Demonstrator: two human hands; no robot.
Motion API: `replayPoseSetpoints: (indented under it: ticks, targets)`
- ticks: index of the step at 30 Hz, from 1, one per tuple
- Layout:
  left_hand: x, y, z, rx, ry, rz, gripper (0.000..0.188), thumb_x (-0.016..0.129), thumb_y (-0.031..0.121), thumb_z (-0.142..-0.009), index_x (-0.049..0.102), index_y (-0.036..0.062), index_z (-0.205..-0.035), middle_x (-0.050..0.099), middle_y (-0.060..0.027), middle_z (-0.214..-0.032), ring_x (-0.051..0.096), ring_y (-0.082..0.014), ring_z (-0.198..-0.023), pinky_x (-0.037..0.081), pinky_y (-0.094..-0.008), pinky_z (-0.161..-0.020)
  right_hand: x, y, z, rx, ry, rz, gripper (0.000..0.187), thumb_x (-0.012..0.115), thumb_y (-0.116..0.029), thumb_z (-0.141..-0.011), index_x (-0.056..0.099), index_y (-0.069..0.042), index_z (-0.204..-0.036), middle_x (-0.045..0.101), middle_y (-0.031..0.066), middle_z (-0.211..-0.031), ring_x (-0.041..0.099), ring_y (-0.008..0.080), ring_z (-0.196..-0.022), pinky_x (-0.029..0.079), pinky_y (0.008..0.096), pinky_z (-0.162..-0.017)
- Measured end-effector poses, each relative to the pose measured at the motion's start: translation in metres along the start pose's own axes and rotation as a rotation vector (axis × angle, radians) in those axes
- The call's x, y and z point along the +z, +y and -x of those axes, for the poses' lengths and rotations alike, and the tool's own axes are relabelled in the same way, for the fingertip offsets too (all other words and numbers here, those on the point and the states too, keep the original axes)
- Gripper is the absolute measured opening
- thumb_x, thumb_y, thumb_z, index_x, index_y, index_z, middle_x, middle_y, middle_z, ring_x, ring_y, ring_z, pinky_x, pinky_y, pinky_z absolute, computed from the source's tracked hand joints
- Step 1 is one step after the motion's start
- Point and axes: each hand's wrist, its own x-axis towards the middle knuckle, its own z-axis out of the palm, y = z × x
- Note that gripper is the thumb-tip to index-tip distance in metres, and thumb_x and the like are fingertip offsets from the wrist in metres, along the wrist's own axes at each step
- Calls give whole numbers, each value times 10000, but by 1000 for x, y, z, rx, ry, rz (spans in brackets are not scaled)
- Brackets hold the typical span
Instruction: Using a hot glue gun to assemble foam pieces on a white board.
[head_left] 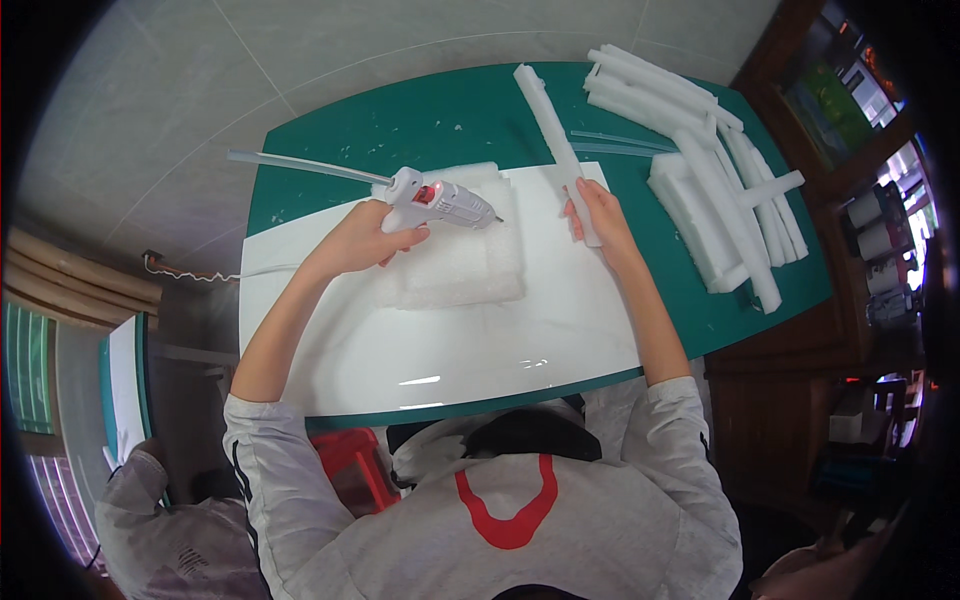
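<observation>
One white glue gun [462,205] in left hand [365,238], fingers curled round handle. Gun tip above or touching flat white foam slab [455,272]; cannot tell which. Right hand [603,215]: fingers closed on near end of long foam stick [546,120]. Slab lies on white sheet [580,325], on green table [350,125]. More foam pieces [655,98] piled at right. Clear thin rods [620,150] near pile.

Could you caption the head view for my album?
Left hand holding a glue gun, right hand a white foam strip, over a green table.
</observation>
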Motion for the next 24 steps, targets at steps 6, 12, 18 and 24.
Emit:
replayPoseSetpoints:
  ticks: [6,12,18,24]
  targets:
    - [0,-10,-1,27,7,-7,318,598,282,-735,586,-5,-871,523,-55,-606,444,-100,-425,365,-239,-423,2,-1,1,0,10,6,318,446,-319,-878,525,-13,-908,510,36,-639,409,70,-430,357,207,-400]
    - [-11,-14,9,33,195,26,331,612,288,-735,585,-5,-886,514,-53,-589,459,-103,-435,366,-245,-417,1,-1,1,0,3,-21,294,465,-302,-872,525,-17,-912,520,32,-659,423,69,-451,364,210,-416]
    - [-47,-27,36,-21,490,199,286,584,217,-772,543,-2,-950,599,-62,-808,442,-67,-480,355,-207,-427,-12,3,-7,-524,39,364,271,546,-184,-824,555,-35,-1050,546,31,-791,485,94,-644,407,224,-589]
    - [-51,-61,59,17,843,461,360,646,235,-724,554,11,-990,542,-20,-713,453,-67,-502,346,-202,-470,19,-32,17,-863,-86,764,292,597,-94,-728,600,-81,-1020,541,81,-857,487,224,-749,399,302,-707]
